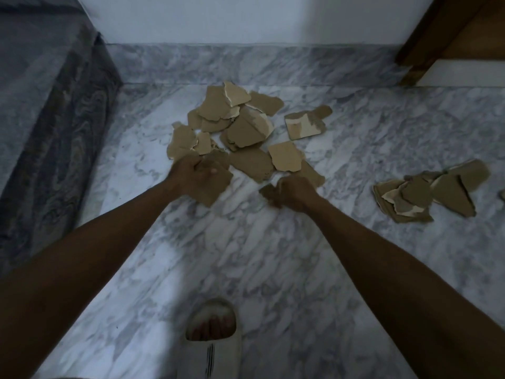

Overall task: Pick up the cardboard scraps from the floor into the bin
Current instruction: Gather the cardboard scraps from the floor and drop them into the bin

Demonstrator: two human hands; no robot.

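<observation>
Both of my hands are curled onto cardboard down at the floor. My left hand point(195, 173) has its fingers folded round the upper edge of a large torn scrap point(216, 184), a flat brown piece with ragged, fibrous edges that sticks out to the right and below my knuckles. My right hand point(293, 194) is bunched in a fist over a small dark scrap point(266, 191), of which only a torn corner shows to the left of my fingers; I cannot tell how much of it I actually hold.

Just beyond both hands lies the main pile of scraps point(240, 127), irregular torn pieces overlapping one another, matte brown on one face and paler cream where the top layer has peeled away. Its nearest pieces touch or nearly touch my knuckles. One squarish piece point(304, 124) with a cream patch sits a little apart at the pile's right. A second heap point(426, 194), angular shards stacked loosely, lies well apart to the right of my right hand.

Everything rests on a polished marble floor point(273, 255), white with grey veining. A patterned grey fabric edge point(54, 132) runs along the left, a wooden frame point(426, 36) stands at the upper right, and my foot in a pale slipper point(211, 343) is at the bottom.
</observation>
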